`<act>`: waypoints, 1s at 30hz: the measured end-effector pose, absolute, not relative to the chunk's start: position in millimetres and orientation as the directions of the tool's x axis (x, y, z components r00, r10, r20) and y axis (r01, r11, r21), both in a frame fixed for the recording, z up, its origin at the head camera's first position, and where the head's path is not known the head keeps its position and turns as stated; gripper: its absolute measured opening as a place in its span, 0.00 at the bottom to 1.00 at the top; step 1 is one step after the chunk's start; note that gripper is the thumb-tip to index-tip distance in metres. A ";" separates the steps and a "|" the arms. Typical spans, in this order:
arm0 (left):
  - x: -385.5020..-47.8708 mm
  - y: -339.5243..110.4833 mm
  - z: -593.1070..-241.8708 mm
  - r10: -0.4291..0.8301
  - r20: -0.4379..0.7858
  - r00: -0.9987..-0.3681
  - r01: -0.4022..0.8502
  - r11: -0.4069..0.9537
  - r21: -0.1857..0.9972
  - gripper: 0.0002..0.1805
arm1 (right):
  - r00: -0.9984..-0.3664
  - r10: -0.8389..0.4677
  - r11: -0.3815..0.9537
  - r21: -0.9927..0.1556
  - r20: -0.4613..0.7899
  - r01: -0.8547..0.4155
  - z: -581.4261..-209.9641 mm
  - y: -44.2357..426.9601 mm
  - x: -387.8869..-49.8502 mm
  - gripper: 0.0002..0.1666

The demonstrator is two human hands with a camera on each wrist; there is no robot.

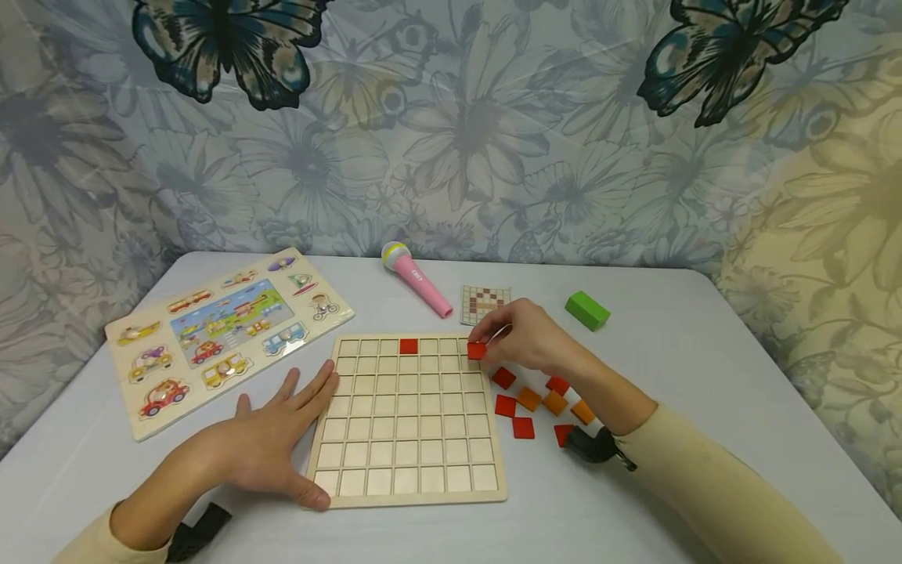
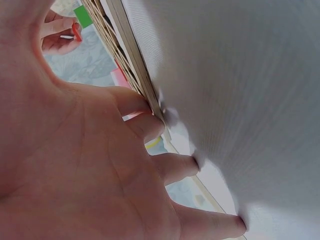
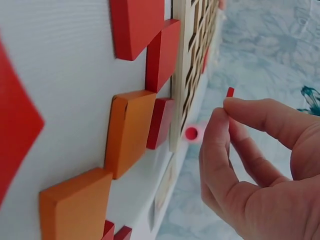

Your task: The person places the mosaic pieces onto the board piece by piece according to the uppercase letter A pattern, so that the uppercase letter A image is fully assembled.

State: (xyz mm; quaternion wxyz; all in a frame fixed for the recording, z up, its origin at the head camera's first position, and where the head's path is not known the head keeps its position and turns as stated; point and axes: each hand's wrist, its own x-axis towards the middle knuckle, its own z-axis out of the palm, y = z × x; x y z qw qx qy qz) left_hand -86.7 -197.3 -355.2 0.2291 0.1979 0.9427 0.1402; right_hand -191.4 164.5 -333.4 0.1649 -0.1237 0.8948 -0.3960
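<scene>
A wooden grid board (image 1: 409, 499) lies on the white table, divided into square cells. One red tile (image 1: 409, 346) sits in its top row. My left hand (image 1: 264, 442) rests at the board's left edge with fingers spread, thumb at the lower left corner; the left wrist view has its fingertips on the cloth beside the edge. Over the board's top right corner, my right hand (image 1: 528, 337) pinches another red tile (image 1: 476, 351) between thumb and fingers. In the right wrist view that tile (image 3: 230, 92) shows edge-on above the fingertips, apart from the board.
Loose red tiles (image 1: 524, 428) and orange tiles (image 1: 554, 403) lie right of the board. Behind it are a pattern card (image 1: 485, 298), a pink toy microphone (image 1: 421, 283) and a green block (image 1: 588, 311). A picture puzzle board (image 1: 232, 321) lies at the left.
</scene>
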 end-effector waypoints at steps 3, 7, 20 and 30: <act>-86.5 -197.7 -355.5 0.441 -0.371 -0.817 0.314 0.880 0.356 0.84 | -0.913 -0.358 0.641 -0.763 -0.197 -0.087 -332.7 159.8 -191.3 0.15; -86.5 -198.2 -355.3 0.442 -0.369 -0.818 0.316 0.880 0.354 0.84 | -0.909 -0.366 0.630 -0.772 -0.200 -0.084 -332.3 152.8 -191.4 0.15; -86.0 -199.3 -356.5 0.450 -0.361 -0.817 0.324 0.876 0.358 0.84 | -0.885 -0.415 0.623 -0.775 -0.211 -0.108 -339.1 131.5 -196.5 0.16; -86.4 -199.2 -356.9 0.452 -0.358 -0.817 0.326 0.874 0.360 0.84 | -0.876 -0.437 0.648 -0.747 -0.201 -0.151 -344.2 114.1 -202.0 0.14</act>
